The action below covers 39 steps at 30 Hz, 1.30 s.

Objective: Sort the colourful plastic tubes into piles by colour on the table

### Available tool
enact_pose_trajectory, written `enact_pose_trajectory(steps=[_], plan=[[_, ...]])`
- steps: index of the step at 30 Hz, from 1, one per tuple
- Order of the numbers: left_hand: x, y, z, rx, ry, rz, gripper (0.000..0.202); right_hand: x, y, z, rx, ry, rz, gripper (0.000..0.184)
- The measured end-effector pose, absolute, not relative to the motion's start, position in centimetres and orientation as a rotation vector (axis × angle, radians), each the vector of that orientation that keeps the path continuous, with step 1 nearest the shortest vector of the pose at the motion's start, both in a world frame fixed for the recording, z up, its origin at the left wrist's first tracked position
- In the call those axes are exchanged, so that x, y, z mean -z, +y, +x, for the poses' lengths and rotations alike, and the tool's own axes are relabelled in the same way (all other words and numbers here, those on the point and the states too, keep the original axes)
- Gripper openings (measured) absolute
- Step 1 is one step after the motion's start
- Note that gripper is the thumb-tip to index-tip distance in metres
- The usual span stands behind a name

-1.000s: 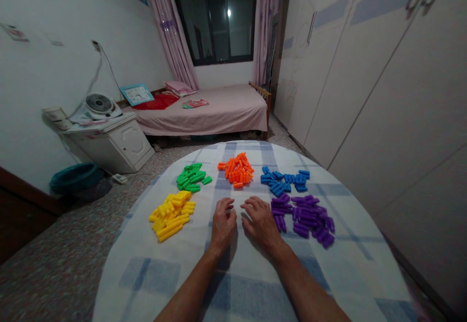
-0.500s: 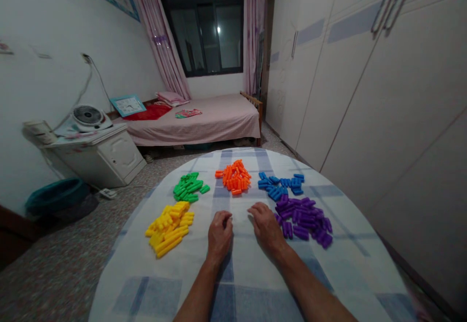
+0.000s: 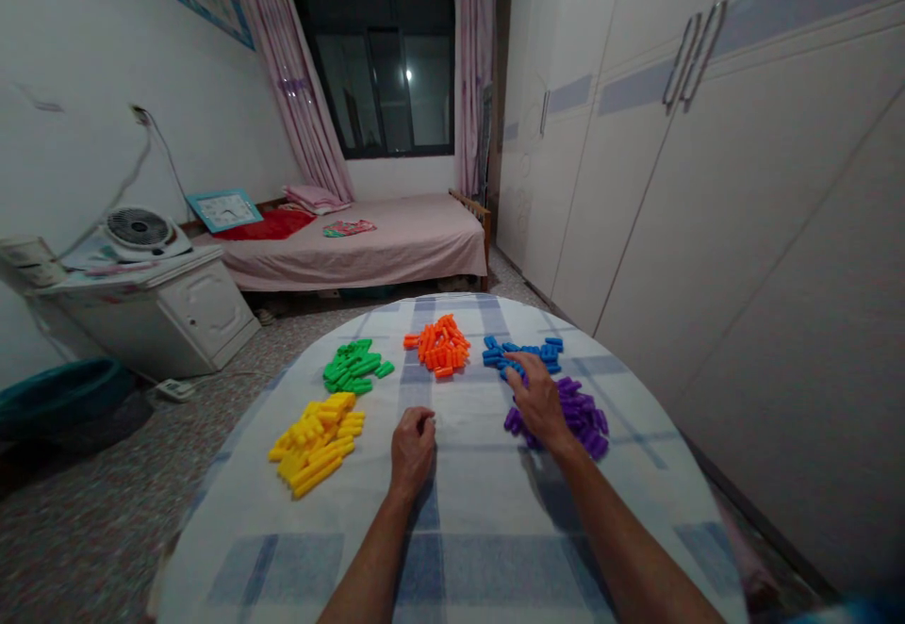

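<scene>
My right hand (image 3: 537,400) is over the near edge of the blue plastic pieces (image 3: 543,356), its thumb and fingers apart and nothing visible in it. Its wrist and palm cover part of a heap of purple pieces (image 3: 585,417). My left hand (image 3: 413,450) rests on the tablecloth near the middle, fingers curled in, with no object showing in it. Left of it lie yellow pieces (image 3: 317,445), some joined into longer sticks. Green pieces (image 3: 353,367) are farther back on the left, and orange pieces (image 3: 443,346) are heaped at the back middle.
The round table wears a white and blue checked cloth (image 3: 297,567). Beyond it stands a bed (image 3: 396,252) with a pink sheet. A white cabinet (image 3: 212,322) carrying a fan (image 3: 139,231) is at left; a tall wardrobe (image 3: 742,228) lines the right.
My right hand has lifted from the cloth and moved forward and right, over the blue and purple pieces. My left hand stays in place. The view has turned slightly right.
</scene>
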State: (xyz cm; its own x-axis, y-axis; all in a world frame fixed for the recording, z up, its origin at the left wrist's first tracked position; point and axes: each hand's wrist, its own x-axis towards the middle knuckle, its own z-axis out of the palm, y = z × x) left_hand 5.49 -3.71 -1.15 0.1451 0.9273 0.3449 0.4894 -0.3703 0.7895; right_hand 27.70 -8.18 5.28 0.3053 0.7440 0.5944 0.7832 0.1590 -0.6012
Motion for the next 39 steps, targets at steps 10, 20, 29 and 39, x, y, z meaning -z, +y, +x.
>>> enact_pose_trajectory(steps=[10,20,29,39], plan=[[1.2,-3.6,5.7,-1.163,1.369,1.915,0.021,0.8,-13.0,38.2,0.012,-0.868,-2.175,0.054],[1.2,-3.6,5.4,-1.269,1.361,1.800,0.021,1.0,-9.0,27.9,-0.116,-1.419,-1.666,0.042],[1.2,-3.7,5.7,-1.276,1.345,1.792,0.018,-0.9,-4.2,39.4,0.088,-1.026,-2.083,0.051],[1.1,-3.9,6.3,-1.171,1.415,1.807,0.019,2.2,1.6,41.5,-0.016,-1.615,-1.963,0.045]])
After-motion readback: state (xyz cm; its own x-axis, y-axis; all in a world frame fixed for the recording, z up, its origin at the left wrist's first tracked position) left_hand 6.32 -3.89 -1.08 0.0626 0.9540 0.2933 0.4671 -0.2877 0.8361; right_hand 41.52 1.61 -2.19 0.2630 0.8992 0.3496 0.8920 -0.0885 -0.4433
